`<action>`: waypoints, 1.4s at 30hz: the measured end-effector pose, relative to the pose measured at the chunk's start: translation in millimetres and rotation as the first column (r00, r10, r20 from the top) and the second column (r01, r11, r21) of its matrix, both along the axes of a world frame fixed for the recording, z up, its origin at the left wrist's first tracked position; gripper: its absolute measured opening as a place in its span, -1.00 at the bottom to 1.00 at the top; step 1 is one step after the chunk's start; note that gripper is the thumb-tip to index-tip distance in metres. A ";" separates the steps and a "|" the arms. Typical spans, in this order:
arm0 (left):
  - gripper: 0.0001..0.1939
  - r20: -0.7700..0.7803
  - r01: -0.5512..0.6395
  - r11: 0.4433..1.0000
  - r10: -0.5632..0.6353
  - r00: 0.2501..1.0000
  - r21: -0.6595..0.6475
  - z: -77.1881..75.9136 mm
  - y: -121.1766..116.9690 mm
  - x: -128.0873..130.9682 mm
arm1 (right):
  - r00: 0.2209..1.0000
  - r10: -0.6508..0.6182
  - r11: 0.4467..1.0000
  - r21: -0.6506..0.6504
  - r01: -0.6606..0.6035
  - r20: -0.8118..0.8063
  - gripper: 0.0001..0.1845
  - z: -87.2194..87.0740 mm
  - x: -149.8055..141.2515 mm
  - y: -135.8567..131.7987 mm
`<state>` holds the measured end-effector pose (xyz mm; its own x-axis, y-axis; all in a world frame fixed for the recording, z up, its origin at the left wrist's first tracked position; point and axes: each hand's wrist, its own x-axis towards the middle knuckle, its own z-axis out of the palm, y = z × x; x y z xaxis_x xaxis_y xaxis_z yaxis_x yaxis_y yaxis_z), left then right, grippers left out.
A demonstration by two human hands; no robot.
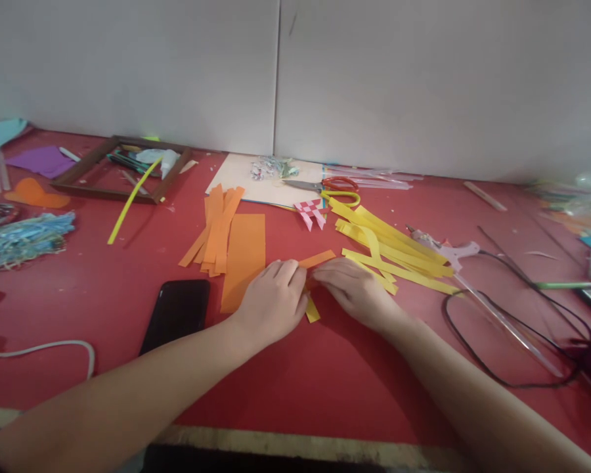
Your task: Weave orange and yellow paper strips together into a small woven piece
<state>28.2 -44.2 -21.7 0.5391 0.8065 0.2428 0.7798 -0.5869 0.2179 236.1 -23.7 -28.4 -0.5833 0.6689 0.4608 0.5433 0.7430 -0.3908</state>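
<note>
My left hand [274,299] and my right hand [357,289] meet at the middle of the red table [295,381]. Both have their fingers pinched together on crossed paper strips: an orange strip [318,258] pointing away and a yellow strip [312,310] sticking out below my left hand. How the strips join under the fingers is hidden. A pile of yellow strips [389,243] lies just right of my right hand. Orange strips [217,230] and an orange sheet [243,259] lie left of my left hand.
A black phone [176,315] lies near my left wrist. A glue gun [446,249] with a black cord [512,328] is at right. Scissors [325,185], a small pink woven piece [311,213], a wooden frame [121,169] and blue shredded paper [24,236] lie further back.
</note>
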 end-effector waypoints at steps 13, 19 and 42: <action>-0.72 0.021 0.062 0.997 -0.064 0.998 0.055 -2.8 3.0 0.8 | 0.815 -0.571 0.820 0.100 0.563 0.097 -0.76 -11.2 15.5 18.2; -0.80 0.031 0.043 0.999 -0.044 0.999 0.012 -0.7 4.4 2.5 | 0.803 -0.590 0.806 0.014 0.591 0.076 -0.80 -11.2 4.2 16.0; -0.75 -0.046 -0.008 1.000 0.010 0.999 0.026 0.5 1.1 3.6 | 0.872 -0.488 0.845 0.281 0.456 0.051 -0.75 -11.1 -5.1 8.6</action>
<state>31.9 -43.1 -21.2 0.5429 0.8053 0.2381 0.7941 -0.5846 0.1665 231.0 -15.0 -39.5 -0.2865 0.7474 0.5994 0.8827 0.4492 -0.1382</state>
